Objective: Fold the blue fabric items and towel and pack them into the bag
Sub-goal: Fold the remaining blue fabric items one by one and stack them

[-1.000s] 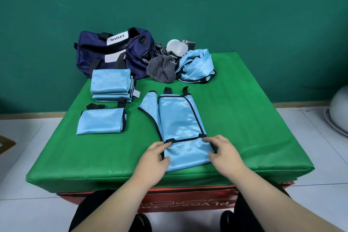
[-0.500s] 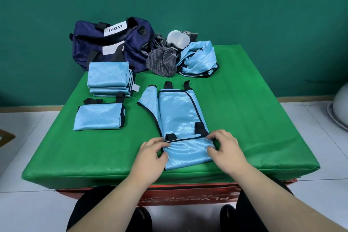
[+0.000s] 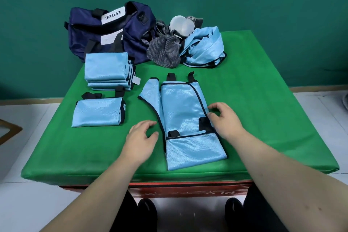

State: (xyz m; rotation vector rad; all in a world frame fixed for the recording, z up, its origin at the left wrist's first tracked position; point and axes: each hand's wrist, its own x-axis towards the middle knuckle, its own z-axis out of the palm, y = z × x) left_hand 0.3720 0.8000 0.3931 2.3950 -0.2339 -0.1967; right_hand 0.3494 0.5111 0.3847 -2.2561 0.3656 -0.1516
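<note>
Long blue cloth (image 3: 180, 107) on the green table (image 3: 263, 100)
It runs near to far, straps pointing away; left hand (image 3: 142, 138) loose beside it, right hand (image 3: 225, 121) loose, touching its edge.

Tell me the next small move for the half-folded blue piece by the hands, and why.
Probably tuck the loose flap over the blue piece with the left hand. It juts out to the left, the near end is already folded up, that hand is free beside it, and the right hand sits at the right edge.
</note>
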